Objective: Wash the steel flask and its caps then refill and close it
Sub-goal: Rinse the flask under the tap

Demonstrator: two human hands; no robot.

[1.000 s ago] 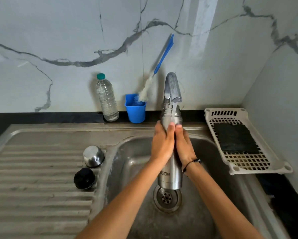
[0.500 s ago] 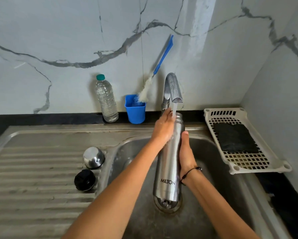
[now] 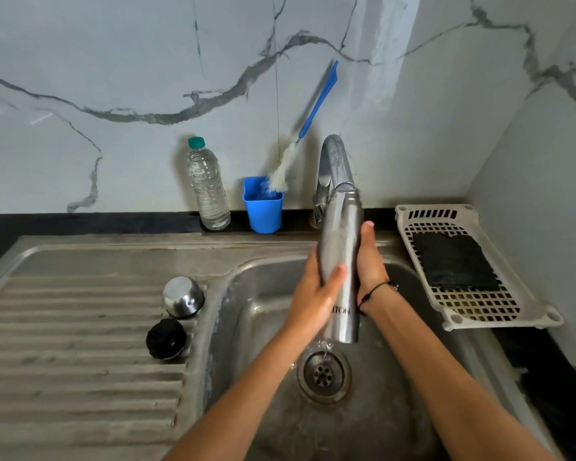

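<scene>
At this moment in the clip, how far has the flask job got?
Done: both caps are off, the steel cap and black cap lying on the drainboard. In hand: the left hand and right hand grip the steel flask under the tap, and water runs off its base toward the drain. Left: nothing shows the caps being washed; refilling and closing are not yet done.

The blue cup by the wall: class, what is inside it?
The white bristle head of a bottle brush stands in the blue cup, its blue handle leaning on the wall. The cup's wall hides the bottom, so any water or soap cannot be seen.
</scene>
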